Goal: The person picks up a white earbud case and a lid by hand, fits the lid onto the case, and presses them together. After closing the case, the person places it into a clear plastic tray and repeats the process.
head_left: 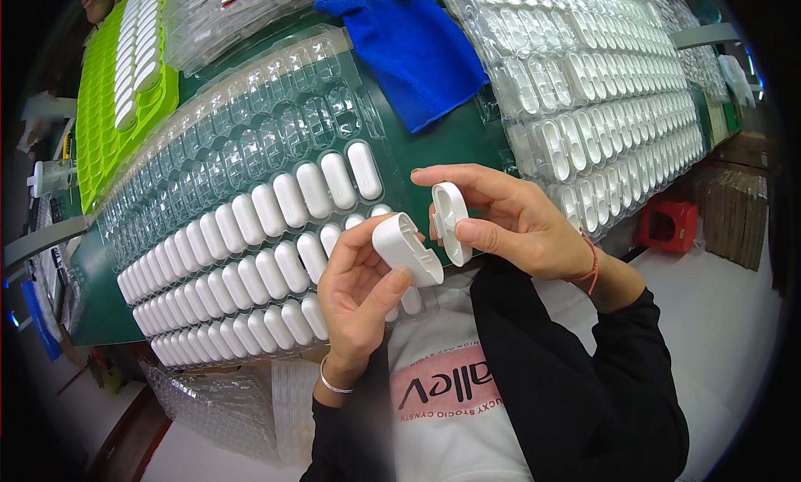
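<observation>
In my left hand (pixel 359 302) is a white plastic case body (pixel 406 250), gripped between thumb and fingers with its cut-out edge turned to the right. My right hand (pixel 521 223) pinches a white oval case lid (pixel 450 219), its hollow inner side showing. The two parts are held close together, a small gap between them, above the near edge of the green table. Left of my hands lies a clear plastic tray (pixel 242 140) with several rows of white rounded pieces (pixel 267 211); its far rows hold none.
A clear tray of hollow white shells (pixel 596 73) stretches along the right. A blue cloth (pixel 417 56) lies between the trays on the green table (pixel 417 152). At far left is a lime-green tray (pixel 100 115) with white parts. A red stool (pixel 667 225) stands at right.
</observation>
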Demonstrator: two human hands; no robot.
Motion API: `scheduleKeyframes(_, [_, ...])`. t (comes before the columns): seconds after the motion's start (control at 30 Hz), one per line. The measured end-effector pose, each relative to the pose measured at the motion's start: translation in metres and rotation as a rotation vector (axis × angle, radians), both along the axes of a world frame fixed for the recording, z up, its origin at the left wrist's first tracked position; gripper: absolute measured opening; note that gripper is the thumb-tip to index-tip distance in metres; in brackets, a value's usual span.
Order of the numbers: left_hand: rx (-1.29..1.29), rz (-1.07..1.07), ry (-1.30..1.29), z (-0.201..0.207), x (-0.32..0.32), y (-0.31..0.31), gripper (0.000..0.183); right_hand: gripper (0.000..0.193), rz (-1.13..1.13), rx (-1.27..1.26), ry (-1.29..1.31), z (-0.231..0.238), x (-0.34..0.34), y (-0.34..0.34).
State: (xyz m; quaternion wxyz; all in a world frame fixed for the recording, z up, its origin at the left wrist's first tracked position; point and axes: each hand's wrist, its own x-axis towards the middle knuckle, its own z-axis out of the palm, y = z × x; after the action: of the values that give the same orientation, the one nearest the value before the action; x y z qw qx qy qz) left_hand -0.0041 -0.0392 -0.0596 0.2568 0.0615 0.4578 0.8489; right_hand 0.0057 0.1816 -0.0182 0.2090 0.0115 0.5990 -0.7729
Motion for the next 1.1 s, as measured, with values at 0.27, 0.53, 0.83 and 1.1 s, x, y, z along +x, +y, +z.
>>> scheduleKeyframes(0.27, [-0.135,0.001,-0.136,-0.001,-0.002,0.011,0.047,0.049,-0.09,0.199,0.11,-0.007,0.006,-0.005])
scheduleKeyframes(0.53, [-0.147,0.043,-0.137,-0.002,-0.003,0.019,0.042,0.047,-0.099,0.342,0.208,-0.008,0.006,-0.007])
scheduleKeyframes(0.83, [-0.147,0.091,-0.151,-0.002,0.004,0.03,0.039,0.039,-0.269,0.481,0.337,-0.012,0.014,-0.022])
scheduleKeyframes(1.1, [0.051,0.072,-0.285,-0.007,0.004,0.024,0.042,0.039,-0.323,0.284,0.24,-0.015,0.02,-0.025])
